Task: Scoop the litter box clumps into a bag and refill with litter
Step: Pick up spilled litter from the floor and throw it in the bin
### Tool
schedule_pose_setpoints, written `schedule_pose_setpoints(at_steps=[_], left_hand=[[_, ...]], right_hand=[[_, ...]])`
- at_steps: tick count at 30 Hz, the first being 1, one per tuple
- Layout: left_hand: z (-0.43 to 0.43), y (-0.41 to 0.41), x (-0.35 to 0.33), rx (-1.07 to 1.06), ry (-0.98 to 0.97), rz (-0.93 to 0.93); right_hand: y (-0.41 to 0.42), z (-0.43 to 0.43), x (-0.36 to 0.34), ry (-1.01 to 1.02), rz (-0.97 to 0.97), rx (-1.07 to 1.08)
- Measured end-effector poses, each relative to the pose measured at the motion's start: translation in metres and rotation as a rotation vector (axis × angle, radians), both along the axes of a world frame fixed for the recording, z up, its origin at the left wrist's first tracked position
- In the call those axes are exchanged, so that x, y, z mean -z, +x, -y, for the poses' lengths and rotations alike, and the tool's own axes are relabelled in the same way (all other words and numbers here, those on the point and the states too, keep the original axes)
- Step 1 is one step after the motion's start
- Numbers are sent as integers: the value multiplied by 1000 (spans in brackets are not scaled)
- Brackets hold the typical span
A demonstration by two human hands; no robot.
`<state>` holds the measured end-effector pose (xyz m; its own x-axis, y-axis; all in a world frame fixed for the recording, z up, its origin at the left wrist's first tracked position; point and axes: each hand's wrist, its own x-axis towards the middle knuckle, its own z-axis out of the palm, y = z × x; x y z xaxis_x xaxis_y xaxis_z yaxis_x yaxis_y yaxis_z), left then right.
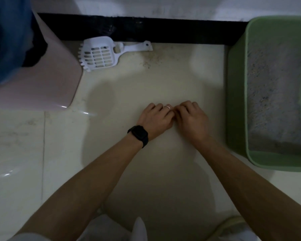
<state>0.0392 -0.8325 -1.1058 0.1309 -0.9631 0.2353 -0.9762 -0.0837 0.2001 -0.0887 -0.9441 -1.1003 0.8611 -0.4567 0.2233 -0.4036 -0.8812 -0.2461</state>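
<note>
A green litter box (236,94) stands at the right, filled with grey litter (274,94). A white slotted scoop (101,53) lies on the floor by the black baseboard, far left of my hands. A blue bag (9,37) sits in a pink bin (47,80) at the upper left. My left hand (156,118), with a black watch and a ring, and my right hand (192,119) are together over the pale floor, knuckles up and fingers curled, their fingertips touching. Neither hand visibly holds anything.
A black baseboard (163,30) runs along the white wall at the top. Scattered litter grains (149,60) lie on the floor near the scoop's handle. White fabric (120,230) and a shoe (233,225) show at the bottom edge.
</note>
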Motion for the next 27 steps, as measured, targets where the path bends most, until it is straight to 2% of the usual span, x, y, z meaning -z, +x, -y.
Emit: schedule_pose_setpoints(at_steps=[5, 7, 10, 13, 17, 22, 24, 27], left_hand=[[-2, -6, -7, -113, 77, -32], [-9, -1, -13, -170, 138, -94], [-27, 16, -29, -297, 198, -287], [-43, 37, -66, -419, 123, -441], [-55, 64, -142, -468, -62, -520], [-76, 111, -258, -529, -347, -453], [-92, 140, -295, -584, -381, -395], [-122, 189, -328, -704, -316, -343]], right_hand=[[-1, -6, 2, -86, -152, 110], [0, -10, -4, -31, -223, 173], [1, -7, -20, 350, -269, 358], [13, 5, -56, 707, -132, 459], [70, 8, -142, 843, 52, 328], [161, -34, -247, 805, 244, 1], [198, -58, -276, 739, 254, -148], [245, -87, -309, 641, 210, -307]])
